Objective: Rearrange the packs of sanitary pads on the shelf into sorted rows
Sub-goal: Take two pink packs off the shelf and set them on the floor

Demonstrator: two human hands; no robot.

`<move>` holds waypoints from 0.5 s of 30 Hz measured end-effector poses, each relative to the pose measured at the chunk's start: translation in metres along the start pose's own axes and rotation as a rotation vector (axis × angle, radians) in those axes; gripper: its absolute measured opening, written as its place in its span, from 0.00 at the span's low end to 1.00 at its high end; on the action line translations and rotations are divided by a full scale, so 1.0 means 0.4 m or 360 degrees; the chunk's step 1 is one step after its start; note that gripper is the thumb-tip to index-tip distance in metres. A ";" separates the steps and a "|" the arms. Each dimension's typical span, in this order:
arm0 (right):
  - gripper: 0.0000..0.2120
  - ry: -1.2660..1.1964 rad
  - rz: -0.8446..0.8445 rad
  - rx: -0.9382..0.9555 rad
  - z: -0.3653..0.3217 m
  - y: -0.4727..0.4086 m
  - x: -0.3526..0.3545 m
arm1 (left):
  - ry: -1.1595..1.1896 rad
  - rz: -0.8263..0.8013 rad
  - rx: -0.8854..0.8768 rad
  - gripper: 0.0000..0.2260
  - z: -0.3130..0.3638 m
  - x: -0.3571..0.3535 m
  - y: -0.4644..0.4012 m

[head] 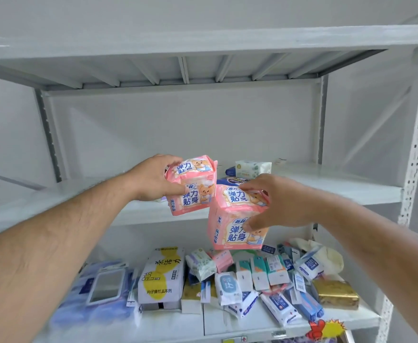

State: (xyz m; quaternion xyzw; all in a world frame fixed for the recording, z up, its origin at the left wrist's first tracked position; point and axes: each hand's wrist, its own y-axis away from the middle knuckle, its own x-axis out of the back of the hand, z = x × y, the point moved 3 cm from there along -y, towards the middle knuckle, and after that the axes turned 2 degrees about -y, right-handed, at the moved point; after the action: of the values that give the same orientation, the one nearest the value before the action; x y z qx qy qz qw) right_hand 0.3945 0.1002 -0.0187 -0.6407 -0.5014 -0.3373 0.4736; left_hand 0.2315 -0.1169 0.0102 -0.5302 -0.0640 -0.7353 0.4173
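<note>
The white metal shelf fills the view, its middle board almost bare, with only a pale green-patterned pack and a dark blue pack lying toward one o'clock from centre. The lower board at six o'clock carries a jumble of mixed goods: a big white-and-yellow pack, a gold box and many small blue-and-white packets.

Both hands hold pink packs at the front edge of the middle board. The left hand, at ten o'clock from centre, has its grip closed around the left pink stack, thumb under the front and fingers over the top; it looks like two packs held together. The right hand, at four o'clock, grips the right pink stack, fingers over the top and thumb pressed on the front face, again seemingly two packs, hanging slightly lower and tilted.

To do this step well, I judge the stacks should be levelled first, then set on the bare board side by side, printed faces forward and edges flush, starting the row at one end. Soft packs slip against each other, so each grip ought to stay snug until the bottoms rest flat. The blue and green packs want their own row, kept clear of the pink ones.
</note>
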 end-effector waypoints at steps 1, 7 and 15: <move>0.40 0.0025 -0.0021 -0.0024 -0.008 0.018 -0.021 | 0.0001 -0.0015 0.0019 0.22 -0.018 -0.008 0.019; 0.42 0.0062 -0.0286 -0.0142 -0.060 0.144 -0.196 | -0.0060 -0.0158 0.0091 0.35 -0.120 -0.111 0.173; 0.47 0.0029 -0.0571 -0.0347 -0.061 0.345 -0.467 | 0.0013 -0.0475 0.0107 0.25 -0.197 -0.319 0.419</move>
State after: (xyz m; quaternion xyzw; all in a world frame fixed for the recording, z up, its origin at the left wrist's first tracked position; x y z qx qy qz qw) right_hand 0.4781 0.0104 -0.2173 -0.5855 -0.5638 -0.4743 0.3382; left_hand 0.2998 -0.1974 -0.1882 -0.4977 -0.1649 -0.7887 0.3212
